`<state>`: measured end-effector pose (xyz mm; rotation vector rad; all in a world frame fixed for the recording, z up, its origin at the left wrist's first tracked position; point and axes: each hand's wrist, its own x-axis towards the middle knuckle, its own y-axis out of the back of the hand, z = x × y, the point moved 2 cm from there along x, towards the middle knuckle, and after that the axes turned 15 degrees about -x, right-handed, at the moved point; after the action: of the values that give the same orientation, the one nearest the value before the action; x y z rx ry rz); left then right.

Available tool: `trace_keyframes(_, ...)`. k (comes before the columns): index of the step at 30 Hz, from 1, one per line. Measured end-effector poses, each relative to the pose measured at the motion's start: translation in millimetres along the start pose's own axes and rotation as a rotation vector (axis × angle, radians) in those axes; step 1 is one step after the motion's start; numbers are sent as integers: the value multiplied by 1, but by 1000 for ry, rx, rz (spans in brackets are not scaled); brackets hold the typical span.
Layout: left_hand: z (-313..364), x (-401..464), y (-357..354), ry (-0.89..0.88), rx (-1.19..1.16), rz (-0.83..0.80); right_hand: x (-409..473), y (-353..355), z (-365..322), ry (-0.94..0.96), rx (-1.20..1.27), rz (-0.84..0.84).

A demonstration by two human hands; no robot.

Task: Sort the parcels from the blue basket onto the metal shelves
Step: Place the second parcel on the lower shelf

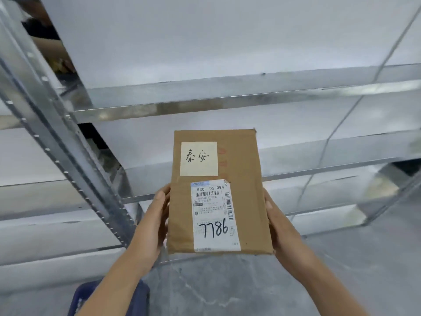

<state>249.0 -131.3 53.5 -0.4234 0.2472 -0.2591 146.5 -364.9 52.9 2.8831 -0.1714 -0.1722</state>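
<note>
A flat brown cardboard parcel [243, 197] is held up in front of the metal shelves [205, 103]. It carries a pale yellow note with handwriting and a white shipping label marked 7786. My left hand [152, 222] grips its left edge and my right hand [282, 231] grips its right edge. The parcel hangs in the air, level with the middle shelf boards, touching none of them. A corner of the blue basket [91, 297] shows at the bottom left, partly hidden by my left forearm.
A perforated steel upright [68, 160] slants down the left side, with another shelf bay beyond it. Several galvanised shelf boards run across the view. Dark items lie on the far upper left shelf [45, 42]. Grey concrete floor [227, 288] lies below.
</note>
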Motion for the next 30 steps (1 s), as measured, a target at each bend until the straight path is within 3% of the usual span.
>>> trace_keyframes(6, -57, -2, -119, 71, 71, -196, -71, 106, 41, -23, 99, 212)
trace_keyframes(18, -170, -50, -361, 232, 126, -492, -209, 318, 114, -76, 186, 465)
trace_keyframes(26, -232, -53, -467, 336, 217, -782, -268, 409, 141, -114, 264, 626)
trace_keyframes(30, -256, -43, -509, 400, 270, -849, -280, 448, 161, -130, 301, 691)
